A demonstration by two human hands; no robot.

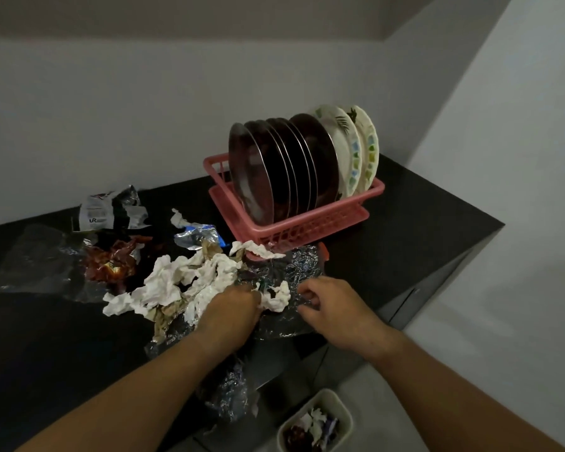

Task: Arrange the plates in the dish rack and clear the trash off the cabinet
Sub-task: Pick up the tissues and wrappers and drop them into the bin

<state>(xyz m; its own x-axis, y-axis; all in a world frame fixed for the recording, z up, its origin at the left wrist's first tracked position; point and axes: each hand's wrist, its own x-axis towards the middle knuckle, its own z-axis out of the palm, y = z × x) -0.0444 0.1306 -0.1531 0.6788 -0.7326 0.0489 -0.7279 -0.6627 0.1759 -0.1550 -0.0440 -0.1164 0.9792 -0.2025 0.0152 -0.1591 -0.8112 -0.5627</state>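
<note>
Several wads of white tissue [177, 283] lie heaped at the front of the black cabinet [421, 230], partly on a crinkled plastic sheet [296, 269] that spreads to the cabinet's front edge and hangs over it. The left hand [232, 306] is sunk into this heap, knuckles up, its fingers curled round a clump of the tissue. The right hand [335, 308] is just beside it, fingers bent and pinching the plastic sheet.

Behind the heap are a silver foil wrapper [196, 238], a reddish-brown wrapper [110, 265] and a torn printed packet [108, 212]. A clear bag [30, 262] lies flat at the far left.

Toward the back right of the cabinet, touching the far edge of the plastic sheet, stands a pink dish rack [310, 226]. A row of dark steel plates [252, 177] fills it, all upright on edge and leaning slightly. Two white patterned plates [343, 151] are at the rear end of the row.

Pale walls [144, 109] close off the corner behind the cabinet. Low at the front right, on the floor [454, 353], is a small pale bin [348, 415] with tissue and wrappers inside.
</note>
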